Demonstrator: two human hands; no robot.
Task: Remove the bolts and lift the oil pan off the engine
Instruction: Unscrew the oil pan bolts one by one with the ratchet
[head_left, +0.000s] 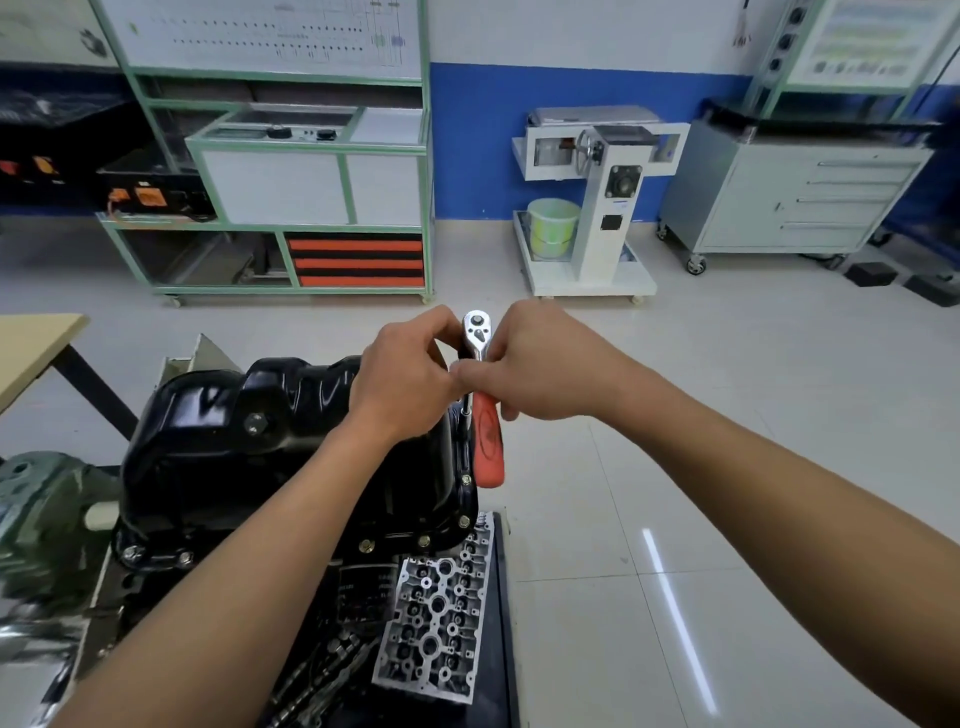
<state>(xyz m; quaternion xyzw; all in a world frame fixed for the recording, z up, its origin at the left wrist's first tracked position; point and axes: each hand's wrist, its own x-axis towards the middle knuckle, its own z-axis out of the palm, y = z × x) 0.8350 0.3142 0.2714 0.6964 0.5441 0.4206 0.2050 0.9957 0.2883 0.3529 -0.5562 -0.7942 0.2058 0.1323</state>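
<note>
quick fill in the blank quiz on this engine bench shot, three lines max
1. The oil pan is glossy ____.
2. The left hand and right hand meet on the ratchet at its ____ end.
3. The rim bolts are not yet ____.

Missing words: black; head; removed

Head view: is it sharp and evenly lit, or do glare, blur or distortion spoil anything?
Head view: sharp at the centre, where the left hand and right hand hold the ratchet; glare patches on the glossy oil pan; a light streak reflected on the floor; smeared blur lower left; wide-angle bowing tilts the green rack.
</note>
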